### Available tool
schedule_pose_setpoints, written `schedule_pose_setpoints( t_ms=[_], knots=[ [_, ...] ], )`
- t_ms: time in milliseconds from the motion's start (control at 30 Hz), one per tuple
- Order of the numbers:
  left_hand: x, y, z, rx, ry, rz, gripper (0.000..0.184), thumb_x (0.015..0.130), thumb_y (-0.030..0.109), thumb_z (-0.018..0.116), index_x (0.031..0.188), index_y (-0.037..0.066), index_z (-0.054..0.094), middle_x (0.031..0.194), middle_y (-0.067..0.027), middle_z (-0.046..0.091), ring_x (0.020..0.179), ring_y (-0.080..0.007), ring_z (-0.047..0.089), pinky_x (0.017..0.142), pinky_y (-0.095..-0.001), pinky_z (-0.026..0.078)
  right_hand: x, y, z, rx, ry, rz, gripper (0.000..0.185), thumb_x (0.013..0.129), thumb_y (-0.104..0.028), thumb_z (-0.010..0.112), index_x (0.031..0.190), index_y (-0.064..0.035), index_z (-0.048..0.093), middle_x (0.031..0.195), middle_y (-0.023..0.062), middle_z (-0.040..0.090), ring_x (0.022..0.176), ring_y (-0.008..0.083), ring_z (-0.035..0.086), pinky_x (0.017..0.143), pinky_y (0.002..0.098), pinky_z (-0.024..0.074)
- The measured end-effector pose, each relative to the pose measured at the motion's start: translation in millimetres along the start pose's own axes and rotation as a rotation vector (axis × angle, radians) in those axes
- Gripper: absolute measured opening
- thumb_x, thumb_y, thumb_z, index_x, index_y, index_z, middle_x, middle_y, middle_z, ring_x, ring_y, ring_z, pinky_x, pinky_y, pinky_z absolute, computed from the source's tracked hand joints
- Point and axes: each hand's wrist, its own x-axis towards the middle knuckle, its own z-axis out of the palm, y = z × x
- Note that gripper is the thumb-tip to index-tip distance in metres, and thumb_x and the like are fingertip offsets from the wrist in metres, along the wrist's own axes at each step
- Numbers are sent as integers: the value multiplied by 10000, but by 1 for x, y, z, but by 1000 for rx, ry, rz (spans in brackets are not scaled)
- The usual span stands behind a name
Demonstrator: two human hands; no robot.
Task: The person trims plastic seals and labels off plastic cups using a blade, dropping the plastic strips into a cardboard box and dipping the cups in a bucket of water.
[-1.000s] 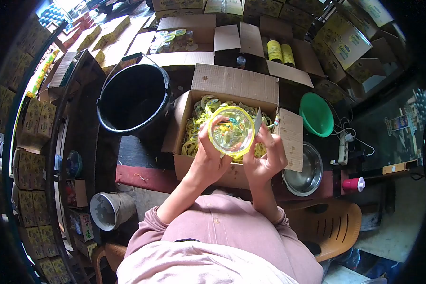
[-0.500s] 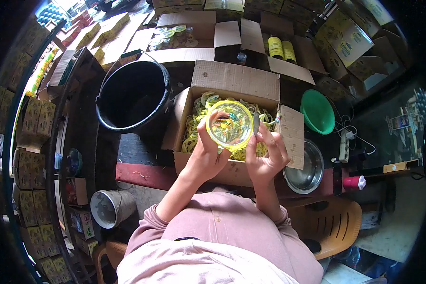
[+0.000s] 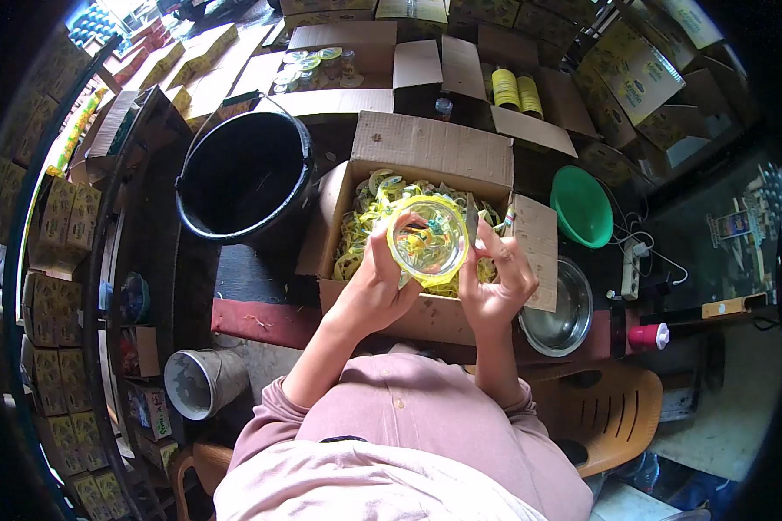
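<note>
My left hand (image 3: pixel 375 285) is wrapped round a clear plastic cup (image 3: pixel 427 250) with a yellow rim, its round mouth turned up toward me. Close by on the right, my right hand (image 3: pixel 498 282) pinches a small knife (image 3: pixel 472 215), whose grey blade stands up beside the cup's rim. Whether the blade touches the rim I cannot tell. Below both hands is an open cardboard box (image 3: pixel 434 139), full of yellow and clear plastic strips (image 3: pixel 356 230).
A black bucket (image 3: pixel 187 204) stands left of the box. To the right are a green bowl (image 3: pixel 582 208) and a metal bowl (image 3: pixel 558 321). Behind lie a carton of lidded cups (image 3: pixel 308 74) and yellow rolls (image 3: pixel 506 89). A grey pail (image 3: pixel 204 382) sits lower left.
The cup in my left hand has shifted slightly right and down. My right hand has moved a little right with the knife.
</note>
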Motion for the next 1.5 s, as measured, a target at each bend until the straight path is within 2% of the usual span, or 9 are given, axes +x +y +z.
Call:
schedule_pose_setpoints(
  t_ms=[333, 533, 633, 733, 833, 1133, 1233, 1333, 1500],
  knots=[
    [-2, -6, -5, -25, -86, 0, 675, 700, -22, 536, 1240, -49, 131, 1205, -270, 340, 1148, -398, 373, 983, -412, 293, -3, 7, -1, 100, -33, 45, 379, 630, 92, 647, 985, -40, 629, 655, 42, 537, 595, 105, 524, 560, 211, 422],
    [-4, -12, -4, -28, -105, 108, 899, 738, 40, 595, 1311, 45, -98, 1239, -241, 329, 1157, -361, 381, 987, -392, 289, 0, 14, -2, 210, -49, 79, 365, 644, 84, 662, 988, -32, 624, 655, 24, 514, 612, 84, 513, 561, 198, 422],
    [-2, -18, -7, -70, -222, 85, 1000, 755, 67, 602, 1303, 114, -233, 1267, -238, 314, 1166, -347, 377, 989, -397, 283, -2, 14, -3, 241, -42, 106, 386, 626, 82, 636, 983, -66, 636, 661, 73, 573, 578, 135, 562, 538, 243, 438],
    [1, -9, -13, -45, -265, 13, 1013, 770, 91, 597, 1301, 134, -264, 1282, -238, 305, 1173, -343, 372, 991, -407, 282, -1, 17, -5, 170, -65, 27, 390, 645, 101, 657, 1006, -41, 618, 674, 22, 516, 621, 66, 503, 543, 169, 409],
    [-1, -14, -10, -72, -271, 87, 1022, 784, 120, 589, 1292, 164, -297, 1285, -241, 303, 1178, -351, 364, 991, -410, 283, 1, 18, -4, 189, -52, 32, 399, 641, 107, 655, 1006, -51, 621, 668, 20, 516, 611, 63, 499, 521, 169, 396],
    [-2, -25, -12, -198, -291, 105, 943, 793, 152, 583, 1357, 214, -169, 1294, -235, 299, 1192, -351, 349, 993, -401, 276, -1, 22, -9, 213, -122, 48, 407, 632, 114, 649, 1002, -51, 621, 655, 13, 512, 591, 56, 494, 508, 168, 379],
    [5, -17, -18, -202, -408, -74, 936, 793, 164, 583, 1358, 185, -163, 1292, -222, 305, 1188, -337, 359, 993, -394, 276, 0, 21, -8, 195, -126, 48, 402, 634, 115, 644, 1001, -48, 621, 662, 12, 511, 589, 53, 491, 504, 163, 374],
    [2, -20, -13, -313, -352, -17, 924, 785, 167, 589, 1361, 134, -133, 1274, -208, 326, 1175, -317, 377, 989, -384, 286, 5, 17, -9, 184, -117, 108, 417, 602, 98, 608, 979, -78, 635, 634, 62, 566, 557, 139, 565, 535, 248, 437],
    [3, -29, -13, -241, -299, 69, 937, 732, 164, 636, 1359, 72, -55, 1229, -197, 373, 1134, -298, 418, 970, -371, 313, 7, 17, -5, 232, -102, 107, 434, 592, 100, 610, 987, -79, 634, 639, 62, 566, 566, 138, 566, 537, 247, 438]
  ],
)
